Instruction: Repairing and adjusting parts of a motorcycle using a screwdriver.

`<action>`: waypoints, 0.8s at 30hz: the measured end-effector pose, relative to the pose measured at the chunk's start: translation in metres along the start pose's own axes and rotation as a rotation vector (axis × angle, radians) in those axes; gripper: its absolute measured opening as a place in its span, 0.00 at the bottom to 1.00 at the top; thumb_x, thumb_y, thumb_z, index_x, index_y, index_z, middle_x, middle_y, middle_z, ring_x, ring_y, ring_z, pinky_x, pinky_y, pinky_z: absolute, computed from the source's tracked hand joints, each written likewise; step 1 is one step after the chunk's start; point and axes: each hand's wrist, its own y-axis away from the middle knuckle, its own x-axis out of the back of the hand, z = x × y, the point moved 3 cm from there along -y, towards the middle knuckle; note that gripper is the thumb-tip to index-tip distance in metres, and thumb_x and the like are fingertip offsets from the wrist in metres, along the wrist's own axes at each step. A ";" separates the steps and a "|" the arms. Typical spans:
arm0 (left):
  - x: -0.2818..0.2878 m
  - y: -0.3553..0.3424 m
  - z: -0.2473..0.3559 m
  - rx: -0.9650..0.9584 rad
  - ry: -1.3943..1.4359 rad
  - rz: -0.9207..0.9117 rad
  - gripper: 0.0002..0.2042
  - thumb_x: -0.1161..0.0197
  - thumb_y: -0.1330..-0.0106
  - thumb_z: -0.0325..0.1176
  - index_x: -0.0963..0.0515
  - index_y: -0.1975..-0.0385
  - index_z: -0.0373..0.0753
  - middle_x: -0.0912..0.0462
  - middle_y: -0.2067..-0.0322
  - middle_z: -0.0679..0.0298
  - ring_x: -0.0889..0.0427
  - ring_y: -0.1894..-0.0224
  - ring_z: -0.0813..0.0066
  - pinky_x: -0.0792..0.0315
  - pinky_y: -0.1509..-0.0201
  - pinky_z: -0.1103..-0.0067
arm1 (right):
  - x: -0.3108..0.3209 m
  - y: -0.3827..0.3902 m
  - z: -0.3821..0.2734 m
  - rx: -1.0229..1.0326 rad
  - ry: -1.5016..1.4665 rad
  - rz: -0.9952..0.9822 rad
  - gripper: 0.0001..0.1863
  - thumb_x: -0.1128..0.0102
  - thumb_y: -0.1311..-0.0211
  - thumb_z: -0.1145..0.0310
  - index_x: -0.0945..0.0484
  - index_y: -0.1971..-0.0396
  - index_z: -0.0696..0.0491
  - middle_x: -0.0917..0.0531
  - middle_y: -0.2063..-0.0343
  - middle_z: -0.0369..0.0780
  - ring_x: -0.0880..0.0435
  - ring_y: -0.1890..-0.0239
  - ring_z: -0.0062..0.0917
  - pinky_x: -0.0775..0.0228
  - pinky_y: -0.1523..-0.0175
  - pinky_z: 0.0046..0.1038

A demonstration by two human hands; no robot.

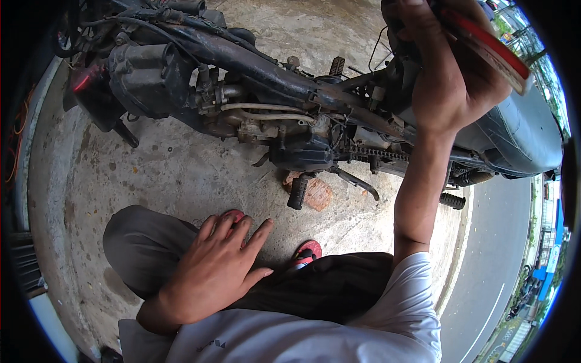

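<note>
My right hand (451,85) is raised at the upper right, beside the seat of a partly stripped motorcycle. It is closed around a red and off-white curved piece (487,48), whose kind I cannot make out; its far end leaves the picture. My left hand (215,269) holds nothing, its fingers apart, over my bent left leg. The motorcycle's dark frame tube (242,57) runs across the view, with the engine cover (299,151) low in the middle. A drive chain (384,154) shows below my right wrist.
A reddish stone or brick (318,193) lies under the engine, by a footpeg (297,192). The dark seat (526,133) fills the right. My feet wear red sandals (310,249) on the stained concrete floor (163,175). Beyond its edge runs a road (493,242).
</note>
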 end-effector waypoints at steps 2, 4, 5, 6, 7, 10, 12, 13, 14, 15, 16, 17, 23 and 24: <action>0.000 -0.001 0.000 -0.002 0.003 -0.005 0.30 0.41 0.41 0.48 0.35 0.42 0.37 0.32 0.48 0.55 0.33 0.46 0.60 0.41 0.40 0.67 | 0.010 -0.004 -0.013 -0.080 -0.108 -0.086 0.07 0.38 0.45 0.75 0.25 0.77 0.62 0.25 0.84 0.36 0.28 0.81 0.18 0.39 0.76 0.18; 0.001 0.000 0.000 -0.033 0.026 0.084 0.28 0.40 0.41 0.44 0.34 0.45 0.34 0.28 0.57 0.54 0.32 0.49 0.58 0.40 0.42 0.67 | 0.009 -0.007 0.001 0.007 -0.496 -0.211 0.09 0.40 0.44 0.74 0.26 0.80 0.61 0.28 0.86 0.35 0.32 0.83 0.16 0.45 0.76 0.19; 0.001 0.000 0.000 -0.031 0.034 0.082 0.28 0.40 0.41 0.44 0.34 0.45 0.34 0.28 0.57 0.54 0.32 0.49 0.58 0.40 0.42 0.67 | 0.009 -0.007 0.002 0.003 -0.497 -0.217 0.09 0.40 0.44 0.74 0.26 0.80 0.61 0.28 0.86 0.35 0.32 0.83 0.16 0.45 0.76 0.19; 0.001 0.000 0.001 -0.029 0.025 0.083 0.28 0.40 0.41 0.44 0.34 0.44 0.33 0.28 0.57 0.54 0.32 0.49 0.58 0.40 0.42 0.67 | 0.013 -0.007 0.001 0.075 -0.299 -0.094 0.09 0.41 0.45 0.75 0.27 0.81 0.60 0.29 0.86 0.35 0.34 0.83 0.16 0.47 0.77 0.19; 0.001 0.000 0.001 -0.027 0.016 0.083 0.28 0.40 0.41 0.44 0.34 0.44 0.33 0.28 0.57 0.53 0.32 0.49 0.58 0.40 0.42 0.67 | 0.017 -0.008 -0.002 0.147 -0.101 0.029 0.09 0.41 0.45 0.75 0.28 0.82 0.59 0.30 0.86 0.34 0.35 0.84 0.17 0.49 0.77 0.20; 0.000 0.001 0.001 -0.022 0.034 0.083 0.28 0.40 0.41 0.44 0.34 0.44 0.33 0.28 0.57 0.53 0.32 0.49 0.58 0.41 0.41 0.67 | 0.022 -0.007 0.003 0.000 -0.216 -0.032 0.07 0.43 0.48 0.78 0.29 0.82 0.60 0.31 0.86 0.35 0.36 0.84 0.18 0.50 0.76 0.20; 0.000 0.001 0.001 -0.020 0.032 0.080 0.28 0.40 0.41 0.44 0.34 0.44 0.33 0.28 0.57 0.53 0.32 0.48 0.58 0.41 0.41 0.67 | 0.021 -0.005 0.004 0.019 -0.429 -0.138 0.06 0.43 0.49 0.78 0.29 0.82 0.61 0.32 0.85 0.35 0.36 0.84 0.17 0.49 0.76 0.20; 0.000 0.001 0.001 -0.018 0.025 0.078 0.28 0.40 0.41 0.44 0.34 0.44 0.33 0.28 0.57 0.54 0.33 0.48 0.58 0.41 0.41 0.67 | 0.021 -0.004 0.003 0.009 -0.390 -0.108 0.05 0.43 0.49 0.79 0.28 0.80 0.62 0.32 0.85 0.35 0.35 0.84 0.17 0.48 0.77 0.20; 0.001 0.001 0.002 -0.018 0.027 0.077 0.28 0.40 0.41 0.44 0.34 0.44 0.33 0.28 0.57 0.54 0.33 0.48 0.58 0.41 0.41 0.67 | 0.021 -0.003 0.000 0.000 -0.349 -0.077 0.03 0.43 0.49 0.80 0.27 0.78 0.64 0.32 0.84 0.36 0.35 0.84 0.17 0.47 0.78 0.20; 0.001 0.002 0.002 -0.016 0.034 0.077 0.28 0.40 0.41 0.44 0.34 0.44 0.33 0.28 0.57 0.53 0.33 0.48 0.58 0.41 0.41 0.67 | 0.022 -0.002 0.000 -0.008 -0.309 -0.045 0.03 0.43 0.49 0.81 0.25 0.76 0.65 0.32 0.84 0.36 0.34 0.84 0.17 0.46 0.78 0.19; 0.002 0.002 0.002 -0.014 0.041 0.078 0.28 0.40 0.41 0.43 0.34 0.44 0.33 0.28 0.57 0.53 0.33 0.48 0.58 0.41 0.41 0.67 | 0.023 -0.002 0.002 -0.010 -0.308 -0.047 0.03 0.43 0.49 0.81 0.25 0.76 0.65 0.32 0.84 0.36 0.34 0.84 0.17 0.46 0.78 0.19; 0.002 0.002 0.003 -0.014 0.043 0.077 0.28 0.40 0.41 0.43 0.34 0.44 0.33 0.28 0.57 0.53 0.33 0.48 0.58 0.41 0.41 0.67 | 0.025 -0.004 0.003 0.099 -0.264 -0.078 0.02 0.44 0.48 0.82 0.25 0.75 0.65 0.31 0.84 0.36 0.34 0.84 0.17 0.46 0.79 0.19; 0.001 0.003 0.003 -0.006 0.038 0.081 0.28 0.40 0.41 0.44 0.34 0.44 0.33 0.28 0.57 0.53 0.33 0.48 0.58 0.41 0.41 0.66 | 0.029 -0.011 0.016 0.319 -0.257 -0.307 0.04 0.46 0.48 0.85 0.23 0.72 0.66 0.31 0.85 0.37 0.34 0.87 0.18 0.45 0.82 0.18; 0.001 0.003 0.003 -0.003 0.043 0.077 0.28 0.40 0.41 0.44 0.34 0.44 0.33 0.28 0.57 0.53 0.33 0.47 0.58 0.41 0.41 0.66 | 0.026 -0.013 0.019 0.104 -0.420 -0.410 0.03 0.43 0.49 0.82 0.22 0.73 0.65 0.31 0.86 0.35 0.35 0.87 0.18 0.47 0.83 0.18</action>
